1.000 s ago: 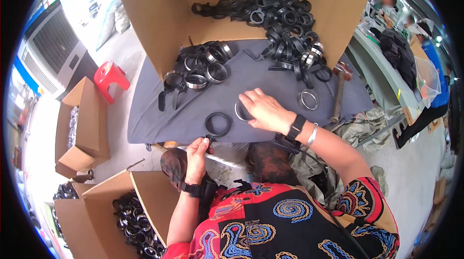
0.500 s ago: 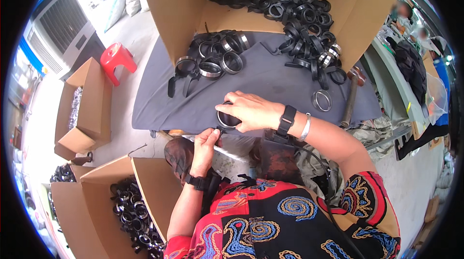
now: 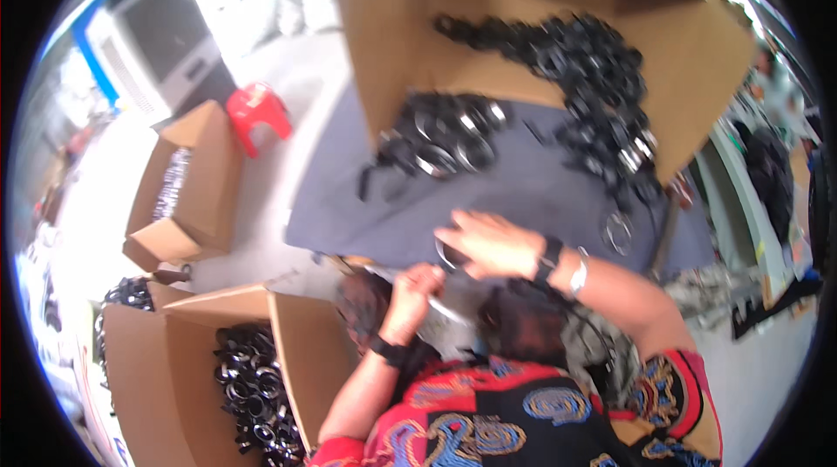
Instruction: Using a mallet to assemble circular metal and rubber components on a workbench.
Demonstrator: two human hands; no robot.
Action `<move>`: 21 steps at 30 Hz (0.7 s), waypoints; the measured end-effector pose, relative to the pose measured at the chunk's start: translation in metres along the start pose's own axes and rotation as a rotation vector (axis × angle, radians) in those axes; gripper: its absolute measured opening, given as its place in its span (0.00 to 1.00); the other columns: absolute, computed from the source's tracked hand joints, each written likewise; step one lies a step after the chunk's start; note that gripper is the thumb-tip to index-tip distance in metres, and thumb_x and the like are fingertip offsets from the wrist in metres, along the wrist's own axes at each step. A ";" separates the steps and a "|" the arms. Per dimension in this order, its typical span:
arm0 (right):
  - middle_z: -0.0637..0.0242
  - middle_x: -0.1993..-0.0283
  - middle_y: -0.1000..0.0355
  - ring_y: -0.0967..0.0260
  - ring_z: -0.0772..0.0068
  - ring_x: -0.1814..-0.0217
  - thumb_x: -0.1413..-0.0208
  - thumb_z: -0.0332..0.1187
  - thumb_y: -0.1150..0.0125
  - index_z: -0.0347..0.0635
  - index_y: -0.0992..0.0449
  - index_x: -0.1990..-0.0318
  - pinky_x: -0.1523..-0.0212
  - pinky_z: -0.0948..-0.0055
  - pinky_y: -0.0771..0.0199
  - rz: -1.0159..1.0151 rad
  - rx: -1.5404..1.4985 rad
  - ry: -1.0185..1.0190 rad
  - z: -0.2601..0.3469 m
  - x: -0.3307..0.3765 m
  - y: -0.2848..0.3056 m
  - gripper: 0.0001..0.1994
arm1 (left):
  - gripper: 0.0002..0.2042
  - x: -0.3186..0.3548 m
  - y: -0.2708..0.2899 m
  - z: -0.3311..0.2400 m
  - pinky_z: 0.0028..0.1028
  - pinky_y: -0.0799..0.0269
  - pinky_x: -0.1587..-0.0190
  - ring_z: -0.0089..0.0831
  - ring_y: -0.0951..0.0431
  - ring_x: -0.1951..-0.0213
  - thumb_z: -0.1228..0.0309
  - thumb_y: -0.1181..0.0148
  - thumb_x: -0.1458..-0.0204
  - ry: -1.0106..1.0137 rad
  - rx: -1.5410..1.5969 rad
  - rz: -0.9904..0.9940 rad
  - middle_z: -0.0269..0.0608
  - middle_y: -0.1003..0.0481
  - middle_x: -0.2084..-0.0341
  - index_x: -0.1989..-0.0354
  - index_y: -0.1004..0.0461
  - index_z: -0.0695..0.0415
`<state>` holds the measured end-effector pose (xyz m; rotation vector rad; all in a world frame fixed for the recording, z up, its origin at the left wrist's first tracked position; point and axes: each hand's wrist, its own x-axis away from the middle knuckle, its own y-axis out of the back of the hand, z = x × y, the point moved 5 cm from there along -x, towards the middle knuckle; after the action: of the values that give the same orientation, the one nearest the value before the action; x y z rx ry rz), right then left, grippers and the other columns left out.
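Note:
At the near edge of the grey-covered table I have a black ring [image 3: 447, 254] with a tab, mostly hidden under my fingers. My left hand [image 3: 413, 297] is closed, pinching it at its near side, where the tab was. Over its top lies my right hand [image 3: 495, 245], fingers bent round the ring's rim. Motion blurs both hands somewhat. Beyond them, to the left, a pile of black rings with silver bands [image 3: 445, 140] rests on the table. A single thin metal ring [image 3: 617, 233] lies to the right of my right hand.
A big cardboard box [image 3: 689, 74] opens toward me, with a heap of black rings [image 3: 593, 66] spilling out. At right lies a hammer [image 3: 670, 227]. Lower left, another cardboard box [image 3: 144, 371] holds many ringed parts. A red stool [image 3: 259, 115] and a smaller carton [image 3: 209, 179] stand left.
The whole view has shifted, so everything sits further right and lower, and it is blurred. Both hands stay at the ring by the table edge.

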<state>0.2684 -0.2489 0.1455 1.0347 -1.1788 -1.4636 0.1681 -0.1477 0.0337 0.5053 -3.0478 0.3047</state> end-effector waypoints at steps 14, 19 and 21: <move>0.48 0.37 0.40 0.46 0.52 0.33 0.41 0.46 0.51 0.32 0.34 0.44 0.35 0.51 0.49 -0.181 0.035 -0.124 -0.004 -0.018 -0.044 0.26 | 0.13 -0.009 -0.007 0.027 0.21 0.39 0.70 0.17 0.34 0.75 0.65 0.47 0.41 0.001 0.078 0.029 0.27 0.30 0.80 0.76 0.27 0.59; 0.51 0.35 0.41 0.48 0.53 0.31 0.41 0.45 0.51 0.32 0.35 0.42 0.36 0.47 0.49 -0.197 0.052 -0.178 -0.002 -0.025 -0.037 0.27 | 0.13 -0.007 -0.006 0.004 0.20 0.39 0.69 0.17 0.34 0.75 0.69 0.49 0.40 0.017 0.068 0.045 0.29 0.30 0.81 0.76 0.28 0.60; 0.53 0.34 0.42 0.50 0.55 0.30 0.41 0.46 0.52 0.34 0.36 0.41 0.34 0.48 0.52 -0.189 0.078 -0.199 -0.005 -0.024 -0.043 0.27 | 0.13 -0.009 -0.010 0.004 0.20 0.40 0.69 0.17 0.35 0.75 0.68 0.49 0.40 0.012 0.048 0.060 0.29 0.30 0.81 0.76 0.28 0.60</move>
<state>0.2708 -0.2230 0.1036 1.0973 -1.3165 -1.7114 0.1792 -0.1548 0.0307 0.4125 -3.0545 0.3831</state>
